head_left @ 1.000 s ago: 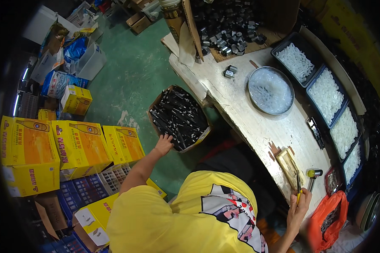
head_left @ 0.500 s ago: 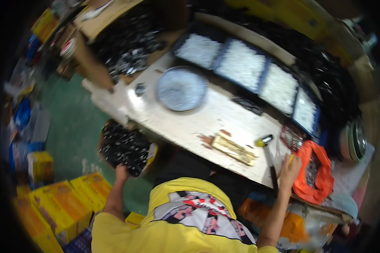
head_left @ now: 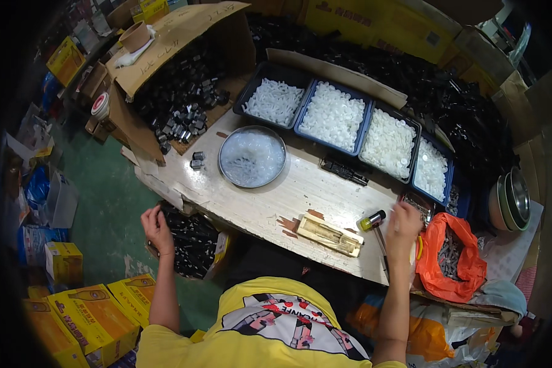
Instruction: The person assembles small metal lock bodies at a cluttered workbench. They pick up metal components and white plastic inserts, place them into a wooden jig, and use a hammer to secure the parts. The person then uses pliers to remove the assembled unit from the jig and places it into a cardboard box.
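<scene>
My left hand is raised above the left edge of a box of black parts strewn with small pale bits. Its fingers are loosely bent and apart, with nothing seen in them. Over the right end of the table is my right hand, its fingers smeared by motion, so what they hold is unclear. Close beside it lies a hammer with a yellow and black head. An orange plastic bag of small grey pieces stands to its right, next to a yellow curved piece. A cream block-shaped fixture rests at the table's front.
Blue trays of small white plastic parts line the back. A round metal dish holds clear pieces. Black parts fill a cardboard box at the back left. Bowls stand at the right; yellow cartons sit on the floor.
My left hand has come off the box of black parts, moving up and left. My right hand has shifted left and slightly up, away from the orange bag.
</scene>
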Motion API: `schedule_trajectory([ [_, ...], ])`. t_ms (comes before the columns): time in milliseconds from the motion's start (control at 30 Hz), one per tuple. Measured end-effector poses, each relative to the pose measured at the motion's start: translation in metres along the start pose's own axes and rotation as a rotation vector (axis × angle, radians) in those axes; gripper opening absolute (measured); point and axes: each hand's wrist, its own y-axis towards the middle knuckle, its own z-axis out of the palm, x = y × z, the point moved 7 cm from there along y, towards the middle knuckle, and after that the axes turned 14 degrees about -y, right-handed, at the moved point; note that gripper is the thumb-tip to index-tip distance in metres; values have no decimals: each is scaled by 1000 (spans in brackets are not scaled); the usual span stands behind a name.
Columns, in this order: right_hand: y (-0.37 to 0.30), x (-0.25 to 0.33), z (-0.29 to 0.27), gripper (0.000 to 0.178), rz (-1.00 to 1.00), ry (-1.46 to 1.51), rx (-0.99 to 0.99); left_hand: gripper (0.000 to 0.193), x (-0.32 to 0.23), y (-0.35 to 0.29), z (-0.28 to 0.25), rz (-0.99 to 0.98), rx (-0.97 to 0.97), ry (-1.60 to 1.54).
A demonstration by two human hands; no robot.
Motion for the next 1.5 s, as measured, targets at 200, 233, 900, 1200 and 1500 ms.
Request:
schedule_trajectory([
  [200,48,59,69,19,-147,-61,169,20,-87,49,87,188,217,-213],
  [233,50,61,73,19,-166,-76,196,21,-88,54,95,155,236,-222],
  [900,59,90,89,22,-364,-184,169,27,-73,68,132,110,395,-152],
  [1200,68,92,102,21,-316,-180,199,25,-95,58,128,253,468,192],
  [1500,58,107,30,13,-412,-127,52,25,-80,68,134,168,536,241],
])
